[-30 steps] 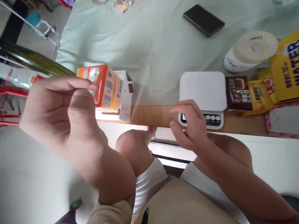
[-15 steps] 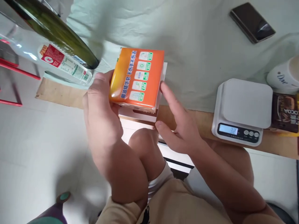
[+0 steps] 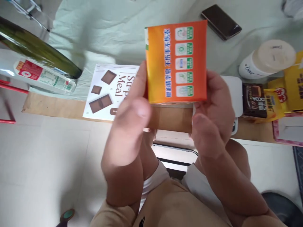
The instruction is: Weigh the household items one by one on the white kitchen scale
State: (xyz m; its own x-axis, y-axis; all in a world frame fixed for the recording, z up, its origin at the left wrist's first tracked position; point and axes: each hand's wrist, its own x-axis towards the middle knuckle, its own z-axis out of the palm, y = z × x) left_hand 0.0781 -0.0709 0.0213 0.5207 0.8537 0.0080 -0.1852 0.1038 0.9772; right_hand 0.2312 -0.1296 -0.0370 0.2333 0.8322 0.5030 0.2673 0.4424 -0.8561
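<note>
An orange soap pack, with blue lettering and a column of small green-and-white labels, is held up above the table edge. My left hand grips its left side, with the thumb near the lower corner. My right hand closes round the lower right side, its fingers partly hidden by the pack. Left of the pack lies a white box printed with chocolate pieces, partly covered by my left hand. Behind my right hand a white kitchen scale shows only in part.
Two bottles, one dark green and one clear with a red label, lie at the left. A dark phone rests on the green cloth. To the right are a Dove bottle, a cocoa packet and yellow packages.
The soap pack has moved right, apart from the white box that showed beneath it. My right hand has gone from fingertips at its side to a grip. The view has shifted.
</note>
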